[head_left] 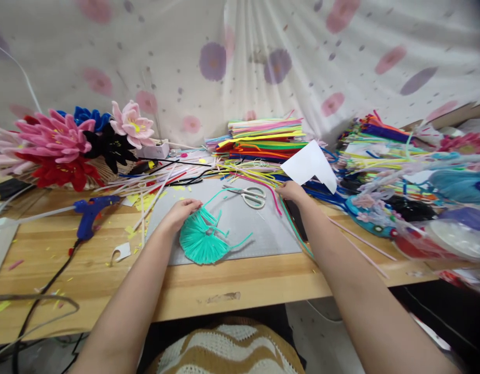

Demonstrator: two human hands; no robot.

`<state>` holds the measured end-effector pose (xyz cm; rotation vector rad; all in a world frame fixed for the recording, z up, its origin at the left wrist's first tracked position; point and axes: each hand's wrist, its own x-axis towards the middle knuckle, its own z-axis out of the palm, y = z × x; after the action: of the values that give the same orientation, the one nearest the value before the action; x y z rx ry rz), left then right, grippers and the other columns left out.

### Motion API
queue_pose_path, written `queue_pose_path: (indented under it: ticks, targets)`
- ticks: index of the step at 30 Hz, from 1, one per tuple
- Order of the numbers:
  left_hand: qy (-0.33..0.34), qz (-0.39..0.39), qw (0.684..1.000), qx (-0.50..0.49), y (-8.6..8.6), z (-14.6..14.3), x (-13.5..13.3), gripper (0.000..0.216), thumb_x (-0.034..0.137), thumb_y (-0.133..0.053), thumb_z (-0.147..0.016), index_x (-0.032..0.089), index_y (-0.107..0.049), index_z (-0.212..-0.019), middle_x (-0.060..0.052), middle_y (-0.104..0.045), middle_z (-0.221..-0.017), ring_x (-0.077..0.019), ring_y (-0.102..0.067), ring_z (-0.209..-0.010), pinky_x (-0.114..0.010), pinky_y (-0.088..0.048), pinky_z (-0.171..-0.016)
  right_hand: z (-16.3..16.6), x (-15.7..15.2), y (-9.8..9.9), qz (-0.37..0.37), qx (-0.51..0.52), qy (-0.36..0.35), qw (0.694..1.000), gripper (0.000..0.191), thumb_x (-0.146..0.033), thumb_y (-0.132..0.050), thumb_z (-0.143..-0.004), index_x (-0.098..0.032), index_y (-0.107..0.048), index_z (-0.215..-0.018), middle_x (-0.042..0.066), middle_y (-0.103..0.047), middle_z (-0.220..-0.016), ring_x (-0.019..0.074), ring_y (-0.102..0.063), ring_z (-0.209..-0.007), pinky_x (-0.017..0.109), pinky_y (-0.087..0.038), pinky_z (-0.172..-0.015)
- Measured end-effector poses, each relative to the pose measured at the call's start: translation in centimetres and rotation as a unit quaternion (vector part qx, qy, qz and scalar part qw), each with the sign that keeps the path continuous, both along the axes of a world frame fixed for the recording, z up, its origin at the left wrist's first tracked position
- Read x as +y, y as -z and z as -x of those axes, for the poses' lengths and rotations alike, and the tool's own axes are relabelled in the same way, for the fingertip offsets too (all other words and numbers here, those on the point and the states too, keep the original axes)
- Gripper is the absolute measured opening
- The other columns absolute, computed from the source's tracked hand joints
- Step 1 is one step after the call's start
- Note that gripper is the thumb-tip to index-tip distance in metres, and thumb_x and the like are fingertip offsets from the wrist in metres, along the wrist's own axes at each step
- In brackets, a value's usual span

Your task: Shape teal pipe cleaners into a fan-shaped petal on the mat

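My left hand (187, 212) pinches the upper edge of a fan-shaped piece of teal pipe cleaners (204, 241), with several loose ends sticking out to its right. A teal strand runs from that edge up to the scissors (252, 197), which lie on the grey mat with their handles to the right. At the mat's right side my right hand (292, 191) is closed, fingertips together. A teal pipe cleaner (296, 231) trails down from it toward the table's front edge. Whether this is the same strand that leaves my left hand, I cannot tell.
Stacked coloured pipe cleaners (266, 140) lie behind the grey mat (263, 239), beside white paper (312, 166). A blue glue gun (87, 215) and plush flowers (56, 140) are at left. Bagged items (446, 236) crowd the right. A dark phone-like object (299, 221) is under my right wrist.
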<state>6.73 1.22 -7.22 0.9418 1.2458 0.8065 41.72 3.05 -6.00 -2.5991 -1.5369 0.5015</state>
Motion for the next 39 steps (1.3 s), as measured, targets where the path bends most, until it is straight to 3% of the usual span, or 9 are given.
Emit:
queue_pose_path:
  ticks: [3, 6, 11, 14, 20, 31, 39]
  targets:
    - [0.029, -0.002, 1.000, 0.003, 0.1, 0.3, 0.0, 0.042, 0.032, -0.081, -0.039, 0.014, -0.064, -0.072, 0.000, -0.063, -0.062, -0.0119, -0.056, -0.056, -0.026, -0.042, -0.058, 1.6, -0.6, -1.4, -0.132, 0.136, -0.018, 0.982, 0.013, -0.023, -0.054, -0.071, -0.013, -0.059, -0.079, 0.006, -0.065, -0.072, 0.0134, -0.059, -0.065, 0.023, -0.044, -0.060]
    - [0.036, -0.004, 0.999, 0.000, 0.3, 0.4, 0.0, 0.044, 0.026, -0.083, -0.035, 0.014, -0.064, -0.073, 0.000, -0.063, -0.062, -0.0123, -0.056, -0.057, -0.027, -0.043, -0.060, 5.2, -1.3, -2.5, -0.222, 0.314, -0.094, 0.918, 0.016, -0.020, -0.049, -0.074, -0.014, -0.054, -0.089, 0.002, -0.062, -0.069, 0.0073, -0.051, -0.051, 0.020, -0.041, -0.052]
    - [0.004, 0.001, 1.000, -0.025, 0.3, 0.5, -0.2, 0.044, 0.024, -0.083, -0.035, 0.014, -0.064, -0.074, 0.001, -0.063, -0.061, -0.0133, -0.057, -0.058, -0.028, -0.043, -0.061, 13.0, -2.2, -1.9, -0.159, 0.408, -0.308, 0.845, 0.020, -0.033, -0.053, -0.074, -0.016, -0.057, -0.084, -0.004, -0.052, -0.056, 0.0071, -0.046, -0.051, 0.019, -0.037, -0.052]
    - [-0.020, -0.008, 0.999, -0.046, 0.0, 0.5, -0.4, 0.043, 0.024, -0.082, -0.037, 0.014, -0.064, -0.075, 0.001, -0.063, -0.063, -0.0118, -0.056, -0.058, -0.026, -0.042, -0.060, 16.4, -2.4, -0.1, -0.146, 0.431, -0.337, 0.824, 0.018, -0.033, -0.051, -0.075, -0.017, -0.057, -0.080, -0.005, -0.050, -0.056, 0.0071, -0.046, -0.053, 0.020, -0.037, -0.053]
    - [-0.046, -0.012, 0.996, -0.080, -0.3, 0.5, -0.6, 0.044, 0.023, -0.082, -0.036, 0.014, -0.065, -0.077, 0.001, -0.064, -0.069, -0.0107, -0.056, -0.061, -0.025, -0.042, -0.062, 19.0, -2.5, 2.2, -0.186, 0.473, -0.271, 0.817, 0.012, -0.029, -0.051, -0.073, -0.018, -0.052, -0.073, -0.003, -0.052, -0.066, 0.0084, -0.048, -0.059, 0.021, -0.039, -0.058]
    - [-0.056, 0.023, 0.994, -0.093, -0.5, 0.6, -0.6, 0.035, 0.025, -0.080, -0.042, 0.015, -0.063, -0.070, 0.003, -0.062, -0.059, -0.0082, -0.053, -0.053, -0.021, -0.039, -0.053, 20.2, -2.6, 3.4, -0.200, 0.489, -0.264, 0.807, 0.017, -0.033, -0.052, -0.074, -0.017, -0.054, -0.075, -0.003, -0.051, -0.066, 0.0089, -0.046, -0.062, 0.021, -0.037, -0.058]
    - [-0.043, 0.046, 0.993, -0.104, -0.6, 0.5, -0.4, 0.025, 0.023, -0.078, -0.046, 0.013, -0.063, -0.063, 0.001, -0.063, -0.057, -0.0098, -0.054, -0.051, -0.020, -0.039, -0.048, 20.0, -2.6, 2.8, -0.200, 0.491, -0.295, 0.795, 0.017, -0.032, -0.052, -0.074, -0.015, -0.056, -0.076, -0.002, -0.054, -0.069, 0.0096, -0.048, -0.065, 0.022, -0.038, -0.061]
